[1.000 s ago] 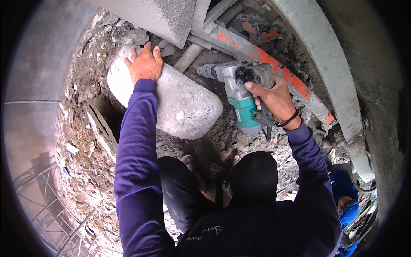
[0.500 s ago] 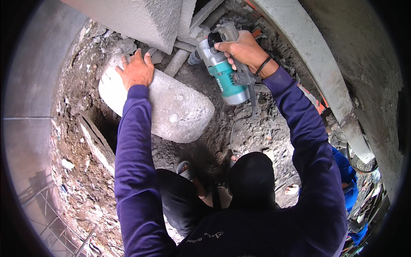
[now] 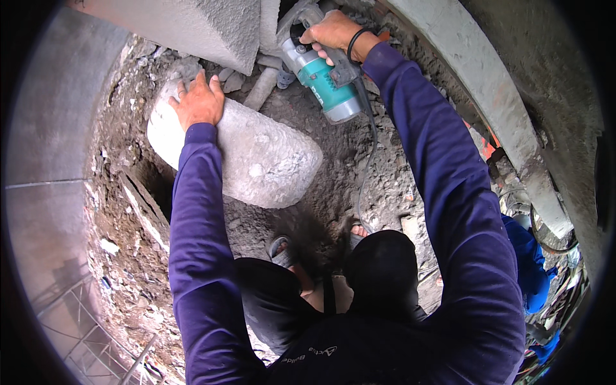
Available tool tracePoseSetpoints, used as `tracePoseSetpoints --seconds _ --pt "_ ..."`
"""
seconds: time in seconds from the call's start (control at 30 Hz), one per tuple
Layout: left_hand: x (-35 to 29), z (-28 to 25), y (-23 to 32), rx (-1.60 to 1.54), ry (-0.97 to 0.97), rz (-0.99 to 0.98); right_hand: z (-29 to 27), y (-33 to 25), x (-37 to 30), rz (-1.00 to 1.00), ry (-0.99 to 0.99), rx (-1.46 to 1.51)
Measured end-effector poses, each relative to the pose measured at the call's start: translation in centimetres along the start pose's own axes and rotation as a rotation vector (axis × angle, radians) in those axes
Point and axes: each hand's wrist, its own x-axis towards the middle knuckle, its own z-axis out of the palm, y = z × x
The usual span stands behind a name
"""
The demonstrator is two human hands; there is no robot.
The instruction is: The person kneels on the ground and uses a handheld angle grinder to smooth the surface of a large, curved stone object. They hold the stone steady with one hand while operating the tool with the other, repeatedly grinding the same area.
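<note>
Two grips show. The right grip [image 3: 330,34] has one green-and-silver cylindrical power tool [image 3: 328,85], one thin black wristband [image 3: 351,46] behind and one slim grey cable [image 3: 374,138] below; under the left grip [image 3: 199,102] lies one pale, rounded concrete block [image 3: 273,157]; two grey open-toed sandals [image 3: 282,254] sit below both.

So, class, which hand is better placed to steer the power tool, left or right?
Probably the right hand: it grips the green-and-grey power tool. The left hand rests spread on the pale rounded block, apart from the tool.
</note>
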Motion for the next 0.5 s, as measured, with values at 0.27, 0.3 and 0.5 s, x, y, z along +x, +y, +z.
tracePoseSetpoints --seconds 0.27,0.3,0.5 --pt "0.2 0.0 -0.1 0.033 -0.017 0.0 0.4 0.5 -0.7 -0.01 -0.033 -0.078" --pt "0.2 0.1 -0.3 0.038 -0.018 -0.001 0.5 0.1 -1.3 0.007 -0.023 -0.079" --pt "0.2 0.2 0.0 0.035 -0.007 0.015 1.0 1.4 -1.3 0.012 0.015 -0.076"
